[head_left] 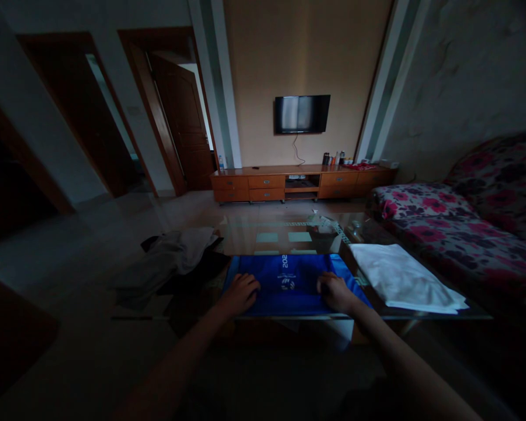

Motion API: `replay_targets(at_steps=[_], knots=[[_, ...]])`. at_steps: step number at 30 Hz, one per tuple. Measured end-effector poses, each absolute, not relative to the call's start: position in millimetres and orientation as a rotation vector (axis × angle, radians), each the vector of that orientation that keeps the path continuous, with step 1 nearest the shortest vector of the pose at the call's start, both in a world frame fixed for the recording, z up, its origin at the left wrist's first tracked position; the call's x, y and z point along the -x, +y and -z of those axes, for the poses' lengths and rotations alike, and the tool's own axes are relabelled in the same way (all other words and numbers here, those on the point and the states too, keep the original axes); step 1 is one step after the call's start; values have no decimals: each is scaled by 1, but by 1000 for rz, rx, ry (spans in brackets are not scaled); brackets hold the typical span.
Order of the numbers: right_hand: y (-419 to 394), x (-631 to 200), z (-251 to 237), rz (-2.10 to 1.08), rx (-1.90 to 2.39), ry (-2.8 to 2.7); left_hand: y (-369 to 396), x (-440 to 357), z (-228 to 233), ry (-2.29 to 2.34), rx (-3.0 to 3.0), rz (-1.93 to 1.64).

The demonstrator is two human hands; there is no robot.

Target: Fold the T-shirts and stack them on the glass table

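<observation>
A folded blue shirt (304,269) with white printed digits and a logo lies on the glass coffee table (245,237), close to its front edge. My left hand (243,292) rests on the shirt's left part, fingers laid over the cloth and slightly bent. On the right part sits my right hand (335,292), its fingers curled in against the fabric; the fingertips are hidden. To the right of the shirt is a folded white cloth (405,278). Left of it, a loose heap of grey and black clothes (175,257) spreads over the table's side.
Behind the shirt stands a dark bin-like container (324,237) with crumpled paper. A flowered sofa (442,213) runs along the right. Farther back are a low wooden cabinet (267,184) with bottles on it and a wall-mounted television (302,114).
</observation>
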State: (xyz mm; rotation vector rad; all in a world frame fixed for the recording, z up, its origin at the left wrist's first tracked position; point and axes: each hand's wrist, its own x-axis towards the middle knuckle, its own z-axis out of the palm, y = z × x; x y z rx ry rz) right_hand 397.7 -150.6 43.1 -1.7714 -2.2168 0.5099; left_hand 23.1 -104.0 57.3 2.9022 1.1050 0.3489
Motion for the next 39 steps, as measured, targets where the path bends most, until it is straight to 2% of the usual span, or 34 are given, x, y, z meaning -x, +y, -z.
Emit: replay_targets(at_steps=[15, 17, 21, 24, 31, 39], knots=[[-157, -405, -53, -636, 1847, -2274, -119, -25, -63, 957, -2799, -180], [-153, -413, -51, -602, 1893, -2180, -116, -23, -60, 1020, -2760, -253], [-145, -433, -34, -319, 2244, -1764, -104, -17, -52, 1276, -2708, -451], [-143, -443, -21, -271, 2458, -1663, -97, -10, -43, 1459, -2688, -426], [-136, -454, -20, -413, 2437, -1767, -92, 5, -22, 1580, -2622, -237], [-100, -460, -32, -440, 2371, -1662, -65, -8, -39, 1658, -2649, -355]])
